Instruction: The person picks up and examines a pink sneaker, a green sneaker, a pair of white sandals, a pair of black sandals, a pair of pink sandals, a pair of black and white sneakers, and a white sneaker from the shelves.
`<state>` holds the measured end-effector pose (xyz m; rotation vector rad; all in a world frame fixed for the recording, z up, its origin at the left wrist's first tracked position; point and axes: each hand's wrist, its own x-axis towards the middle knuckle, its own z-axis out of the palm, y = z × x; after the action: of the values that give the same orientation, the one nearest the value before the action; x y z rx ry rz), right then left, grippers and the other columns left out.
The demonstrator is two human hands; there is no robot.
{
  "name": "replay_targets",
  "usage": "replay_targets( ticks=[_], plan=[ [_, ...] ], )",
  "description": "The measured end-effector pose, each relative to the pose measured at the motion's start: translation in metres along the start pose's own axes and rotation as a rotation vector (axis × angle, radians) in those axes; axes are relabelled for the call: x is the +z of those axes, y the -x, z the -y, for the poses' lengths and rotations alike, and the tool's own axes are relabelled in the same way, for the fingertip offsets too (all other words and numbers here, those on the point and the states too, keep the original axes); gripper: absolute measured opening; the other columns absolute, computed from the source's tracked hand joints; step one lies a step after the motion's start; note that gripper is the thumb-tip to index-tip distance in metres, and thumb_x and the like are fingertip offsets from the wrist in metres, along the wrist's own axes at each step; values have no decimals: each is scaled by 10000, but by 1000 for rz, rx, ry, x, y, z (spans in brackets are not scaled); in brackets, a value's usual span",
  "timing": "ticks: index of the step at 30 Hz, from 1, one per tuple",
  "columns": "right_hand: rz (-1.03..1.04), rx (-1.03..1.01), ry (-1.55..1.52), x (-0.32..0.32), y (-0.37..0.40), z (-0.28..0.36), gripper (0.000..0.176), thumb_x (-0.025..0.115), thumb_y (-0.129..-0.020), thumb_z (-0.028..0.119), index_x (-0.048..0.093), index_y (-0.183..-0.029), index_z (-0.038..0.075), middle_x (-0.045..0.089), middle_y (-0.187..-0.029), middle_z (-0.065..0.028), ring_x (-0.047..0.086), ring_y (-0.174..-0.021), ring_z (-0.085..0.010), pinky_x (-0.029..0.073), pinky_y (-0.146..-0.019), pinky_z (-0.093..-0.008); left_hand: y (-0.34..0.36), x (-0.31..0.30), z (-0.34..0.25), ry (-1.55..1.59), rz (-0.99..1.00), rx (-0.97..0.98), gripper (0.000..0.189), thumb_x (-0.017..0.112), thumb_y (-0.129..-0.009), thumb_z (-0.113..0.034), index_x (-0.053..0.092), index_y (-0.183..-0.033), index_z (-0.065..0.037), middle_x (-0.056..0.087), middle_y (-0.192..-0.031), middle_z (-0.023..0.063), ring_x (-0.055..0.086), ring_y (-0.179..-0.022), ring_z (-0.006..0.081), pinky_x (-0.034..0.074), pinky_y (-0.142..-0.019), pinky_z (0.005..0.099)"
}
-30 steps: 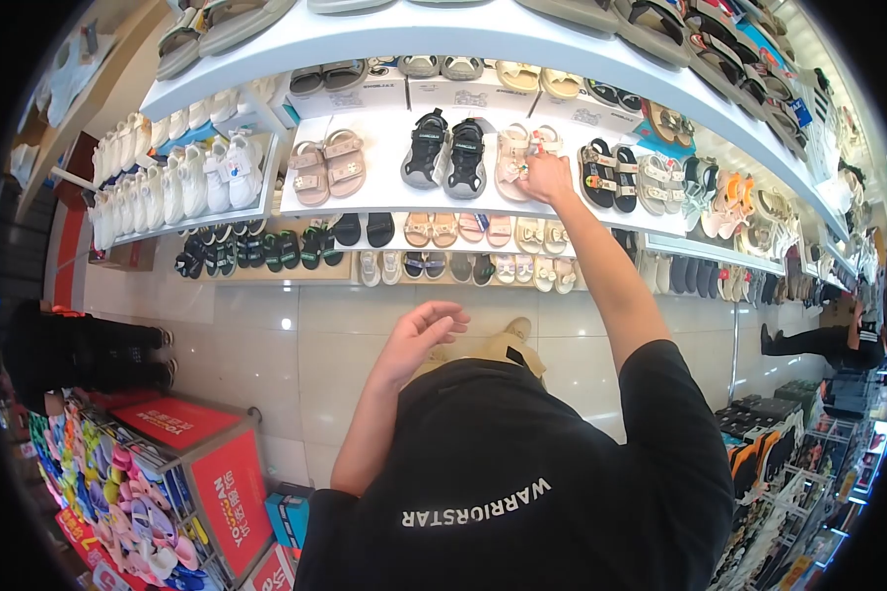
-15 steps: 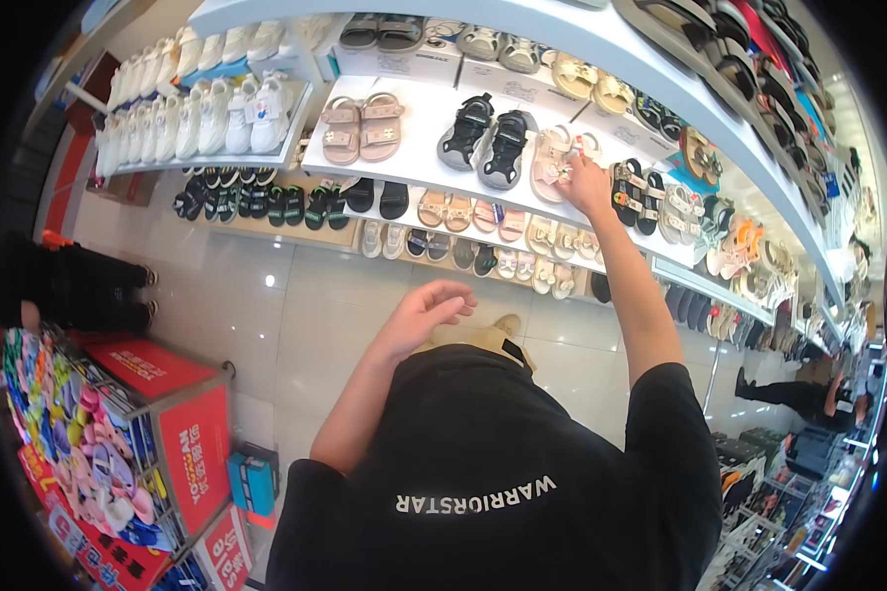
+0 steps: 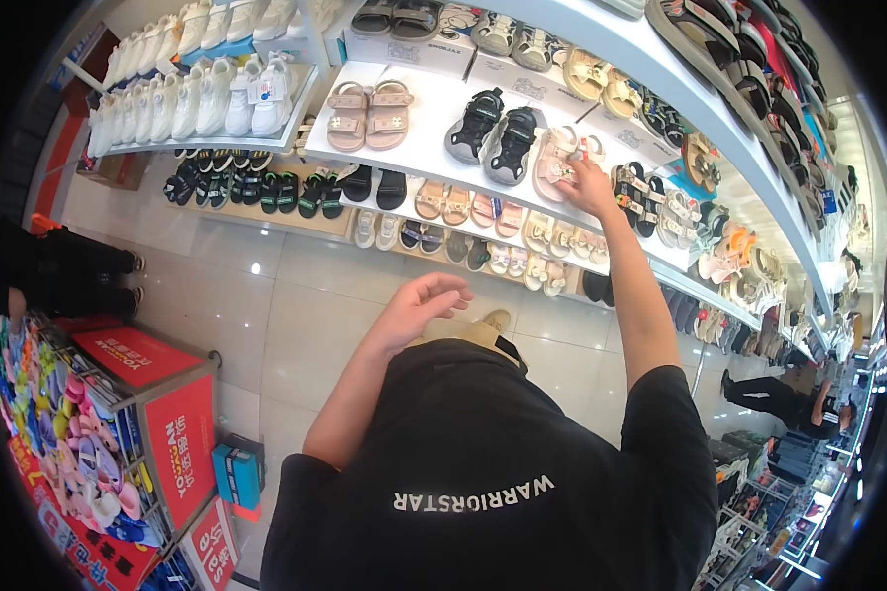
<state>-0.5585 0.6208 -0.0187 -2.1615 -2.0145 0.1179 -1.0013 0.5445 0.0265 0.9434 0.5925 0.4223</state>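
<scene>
My right hand [image 3: 591,189] reaches onto the middle white shelf, its fingers closed at the near side of a pair of pale pink sandals [image 3: 554,169]. Part of that pair is covered by my fingers. Left of them stand black and grey sandals [image 3: 508,148], and farther left a pair of beige-pink strappy sandals [image 3: 367,116]. Dark strapped sandals [image 3: 641,197] are just right of my hand. My left hand [image 3: 426,307] hangs in the air before my body, holding nothing, with its fingers loosely bent and apart.
White shoes [image 3: 212,98] line a shelf at the left. Lower racks hold more sandals [image 3: 453,202]. A red bin [image 3: 182,443] with colourful clogs [image 3: 94,453] stands at lower left beside a blue box [image 3: 238,471]. People in dark clothes stand at the left and far right.
The view has shifted slightly, and the shelves look a little nearer. My right hand stays at the pink sandals; my left hand holds nearly the same pose.
</scene>
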Motion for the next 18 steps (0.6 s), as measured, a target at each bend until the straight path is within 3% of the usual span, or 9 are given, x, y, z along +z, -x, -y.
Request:
replay_targets(
  ticks=[10,18],
  plan=[
    [-4,74,28,6,-3,0,556,762,-771,423,648,-1181,65,652,-1097,-206,605,-1070,-374,485,-898,-488,-2,-1,-1,-14,-8,-7,318,532,-1013,-189,559,-1265,2,658,-1178,124,634,-1087,191,500,-912,324],
    [28,125,-101,-46,10,8,512,750,-788,401,657,-1159,61,671,-1142,-171,610,-1102,-357,486,-905,-471,-18,12,4,20,-38,-36,314,529,-1014,-170,559,-1272,6,652,-1176,121,631,-1091,192,506,-910,322]
  ],
)
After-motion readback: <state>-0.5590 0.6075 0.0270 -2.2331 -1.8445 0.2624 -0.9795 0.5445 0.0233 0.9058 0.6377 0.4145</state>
